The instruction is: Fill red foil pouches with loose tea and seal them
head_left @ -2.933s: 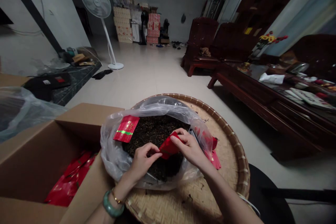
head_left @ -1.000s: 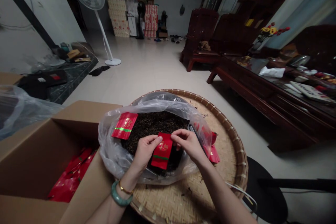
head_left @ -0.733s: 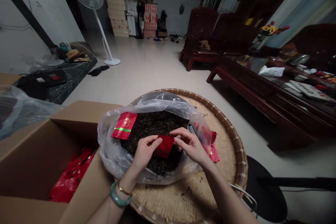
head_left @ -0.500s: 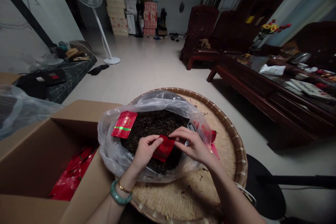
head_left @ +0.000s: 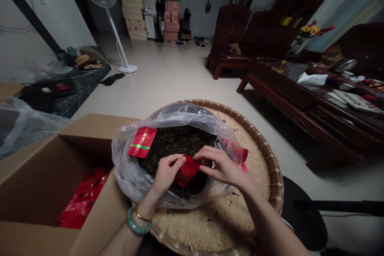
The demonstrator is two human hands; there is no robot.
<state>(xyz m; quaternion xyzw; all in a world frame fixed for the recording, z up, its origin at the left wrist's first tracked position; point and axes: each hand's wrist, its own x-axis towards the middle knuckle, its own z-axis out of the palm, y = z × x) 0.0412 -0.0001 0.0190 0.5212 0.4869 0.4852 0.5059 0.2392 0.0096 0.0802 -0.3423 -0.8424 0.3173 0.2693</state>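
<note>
Between my hands is a small red tea packet (head_left: 186, 173), over a clear plastic bag (head_left: 126, 176) full of dark loose tea leaves (head_left: 177, 140). My left hand (head_left: 168, 172) pinches the packet's left upper corner between thumb and fingers. At its right edge, the thumb and fingers of my right hand (head_left: 219, 164) close on the packet. Another red packet (head_left: 142, 143) with gold lettering and a green stripe lies on the bag's left side. The bag rests on a round woven bamboo tray (head_left: 228, 224). More red packets (head_left: 240, 154) show beyond my right hand, partly behind the plastic.
An open cardboard box (head_left: 99, 212) stands left of the tray, holding several red packets (head_left: 85, 196). A white standing fan (head_left: 127, 68) is at the back left. On the right is a dark wooden table (head_left: 276, 104). A round black base (head_left: 303, 216) sits beside the tray.
The packet has tilted slightly, with its right corner drawn out toward my right hand. Both hands keep nearly the same places.
</note>
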